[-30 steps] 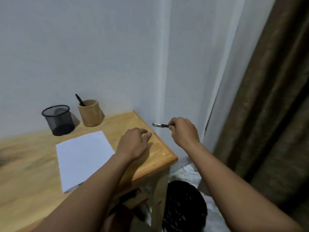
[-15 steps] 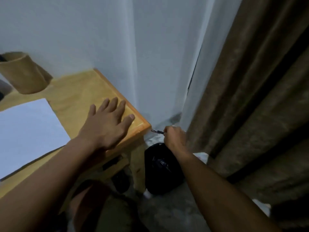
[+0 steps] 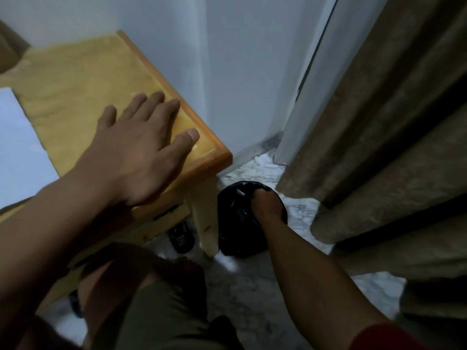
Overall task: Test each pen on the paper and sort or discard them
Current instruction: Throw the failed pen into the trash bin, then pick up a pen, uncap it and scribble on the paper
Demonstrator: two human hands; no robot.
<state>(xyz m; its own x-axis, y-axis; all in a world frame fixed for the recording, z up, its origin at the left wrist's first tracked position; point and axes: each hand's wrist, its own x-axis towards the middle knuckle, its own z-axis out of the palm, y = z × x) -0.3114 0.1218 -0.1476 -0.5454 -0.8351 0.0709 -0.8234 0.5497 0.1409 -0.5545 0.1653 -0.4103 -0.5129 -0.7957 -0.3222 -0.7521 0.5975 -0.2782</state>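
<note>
My left hand point(image 3: 141, 150) lies flat and empty, fingers spread, on the right front corner of the wooden table point(image 3: 75, 79). My right hand point(image 3: 267, 205) reaches down beside the table leg into the mouth of a black bag-lined bin point(image 3: 235, 223) on the floor. Its fingers are hidden inside the bag, and no pen shows. A white sheet of paper point(image 3: 17, 147) lies on the table at the left edge of the view. A sliver of the wooden pen cup point(image 3: 7, 49) shows at the top left.
A heavy brown curtain point(image 3: 379, 122) hangs close to the right of the bin. A white wall corner stands behind the table. A dark sandal point(image 3: 180, 238) lies under the table on the marble floor. My knees fill the bottom.
My right hand has dropped from beside the table edge, pen in its fingers, down into the bin. The view has tilted down and right. My left hand has flattened on the table corner.
</note>
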